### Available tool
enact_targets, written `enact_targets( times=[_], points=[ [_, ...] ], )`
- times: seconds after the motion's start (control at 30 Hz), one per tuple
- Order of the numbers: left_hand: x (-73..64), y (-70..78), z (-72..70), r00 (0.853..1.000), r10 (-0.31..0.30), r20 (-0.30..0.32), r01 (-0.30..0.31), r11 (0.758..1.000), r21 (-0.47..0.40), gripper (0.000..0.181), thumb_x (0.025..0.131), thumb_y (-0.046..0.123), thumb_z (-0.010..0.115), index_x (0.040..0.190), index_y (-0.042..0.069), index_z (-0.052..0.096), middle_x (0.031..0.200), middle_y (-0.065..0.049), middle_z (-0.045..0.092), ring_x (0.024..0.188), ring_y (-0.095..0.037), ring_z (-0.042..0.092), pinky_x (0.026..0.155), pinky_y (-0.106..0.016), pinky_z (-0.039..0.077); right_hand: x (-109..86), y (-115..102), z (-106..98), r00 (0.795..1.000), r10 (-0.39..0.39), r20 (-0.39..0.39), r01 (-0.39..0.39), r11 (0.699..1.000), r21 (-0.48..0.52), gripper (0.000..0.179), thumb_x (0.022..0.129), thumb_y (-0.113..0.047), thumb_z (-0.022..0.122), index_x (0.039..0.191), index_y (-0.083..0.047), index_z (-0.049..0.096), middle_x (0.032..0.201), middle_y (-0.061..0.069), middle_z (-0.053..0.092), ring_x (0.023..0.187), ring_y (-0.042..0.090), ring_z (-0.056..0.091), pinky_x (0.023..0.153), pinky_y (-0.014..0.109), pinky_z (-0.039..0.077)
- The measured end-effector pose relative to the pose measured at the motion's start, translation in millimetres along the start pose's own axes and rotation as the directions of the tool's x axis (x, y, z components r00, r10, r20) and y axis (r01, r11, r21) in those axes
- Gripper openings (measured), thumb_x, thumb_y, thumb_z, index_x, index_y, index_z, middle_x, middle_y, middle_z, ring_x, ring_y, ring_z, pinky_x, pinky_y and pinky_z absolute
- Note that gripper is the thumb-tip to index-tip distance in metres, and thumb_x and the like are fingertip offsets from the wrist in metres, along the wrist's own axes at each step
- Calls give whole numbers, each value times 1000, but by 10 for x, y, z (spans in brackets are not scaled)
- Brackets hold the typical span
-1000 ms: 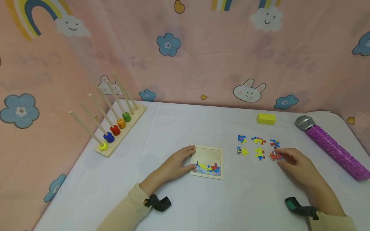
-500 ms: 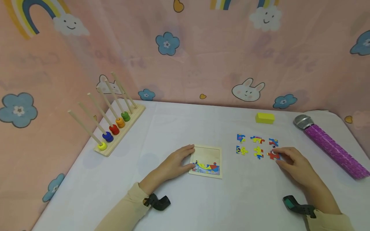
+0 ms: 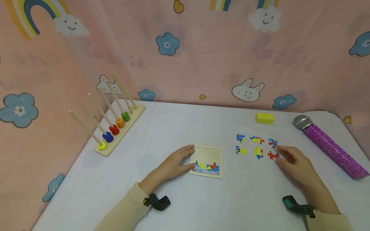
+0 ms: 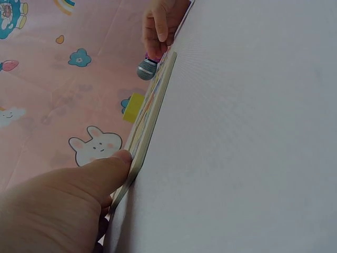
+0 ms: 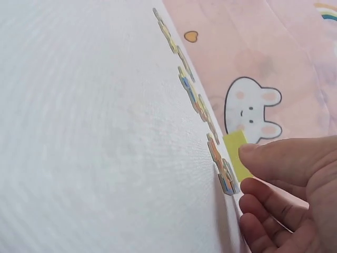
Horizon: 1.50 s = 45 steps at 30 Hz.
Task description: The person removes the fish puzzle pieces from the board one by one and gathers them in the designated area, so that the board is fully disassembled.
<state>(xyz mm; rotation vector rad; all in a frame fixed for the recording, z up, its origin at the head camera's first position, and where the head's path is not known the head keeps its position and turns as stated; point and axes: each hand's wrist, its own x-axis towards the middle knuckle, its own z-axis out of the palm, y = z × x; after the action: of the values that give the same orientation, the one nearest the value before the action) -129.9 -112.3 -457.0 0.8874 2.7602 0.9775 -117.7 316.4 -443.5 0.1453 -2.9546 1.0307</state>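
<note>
In the head view my left hand (image 3: 174,163) holds the left side of a square wooden puzzle tray (image 3: 220,163), whose lower part is filled with joined coloured pieces. The left wrist view shows the left thumb (image 4: 108,174) on the tray's rim (image 4: 152,118). My right hand (image 3: 297,165) is at the right end of two rows of loose puzzle pieces. Its thumb and index fingertips are just beside a red puzzle piece (image 3: 272,155), below a blue and red piece (image 3: 272,141). In the right wrist view nothing is between the right hand's (image 5: 295,195) thumb and fingers.
More loose pieces lie left of these, including a yellow one (image 3: 258,152). Behind them sits a yellow block (image 3: 264,118). A purple toy microphone (image 3: 332,147) lies at the right. A wooden bead rack (image 3: 121,133) with upright pegs stands at the back left.
The right fingertips have drawn slightly off the red puzzle piece, which now shows more fully. The left hand and the tray have kept their places.
</note>
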Motion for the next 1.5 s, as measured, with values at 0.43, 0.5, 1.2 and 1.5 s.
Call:
enact_targets(
  times=[0.43,0.5,1.2,1.5],
  points=[
    [-1,31,-9,1000,7,25,-8,1000,24,61,89,30,66,140,4,45,151,-5,37,140,-22,33,113,-40,33,-44,-510,100,996,-81,28,81,997,8,46,92,-28,62,133,-10,51,124,13,55,105,20,48,78,7,38],
    [0,34,-18,999,7,45,-8,1000,24,62,90,31,66,141,3,44,152,-5,36,141,-22,31,114,-39,32,-50,-594,142,995,-88,49,87,996,28,46,92,-27,63,133,-10,51,125,12,56,106,21,49,79,6,38],
    [-136,59,-95,983,-17,185,1,996,86,67,89,36,65,144,5,40,155,-2,28,144,-19,24,118,-36,24,43,-1351,768,941,-291,173,250,942,225,41,87,-12,67,126,-6,55,124,8,58,111,24,57,94,43,51],
    [-205,38,-41,995,43,86,-49,997,63,60,89,32,66,140,5,46,152,-2,37,140,-19,33,114,-38,32,91,-1708,1011,916,-349,199,281,910,304,40,85,-6,68,123,-2,57,121,10,59,106,24,59,90,39,53]
  ],
)
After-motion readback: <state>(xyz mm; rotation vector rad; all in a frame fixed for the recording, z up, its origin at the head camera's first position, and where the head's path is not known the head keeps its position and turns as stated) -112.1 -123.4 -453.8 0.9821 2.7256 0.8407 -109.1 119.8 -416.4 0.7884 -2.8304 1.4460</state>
